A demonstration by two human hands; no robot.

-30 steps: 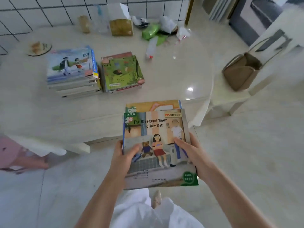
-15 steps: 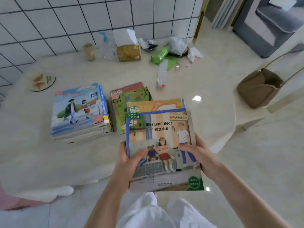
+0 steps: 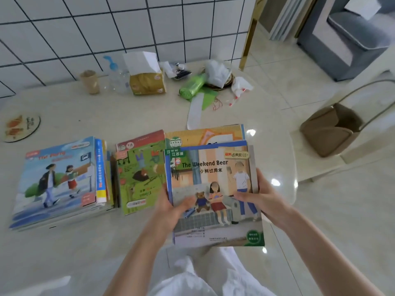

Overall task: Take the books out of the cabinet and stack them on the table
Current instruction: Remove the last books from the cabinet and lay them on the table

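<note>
I am holding a small bundle of thin picture books in both hands above the near edge of a glossy cream desk. The top cover is reading "The Weekend Bear" and is showing a teddy bear, a girl and a taller figure by a sofa; more covers are peeking out behind its top edge. My left hand is gripping the bundle's left edge, thumb lying across the cover near the bear. My right hand is gripping the right edge, thumb pressing on the cover beside the taller figure's legs. Two stacks of books are already lying on the desk to my left: a taller stack topped by a blue cover with two walking figures, and just beside it a shorter stack topped by a green illustrated cover, which the bundle is partly overlapping in my view. Along the far side, by a white tiled wall, are sitting a tan paper cup, a clear plastic bottle with a blue top, a gold pack of tissues and a green roll of bags among crumpled white wrappers. A brown handbag is resting on a pale chair to my right.
</note>
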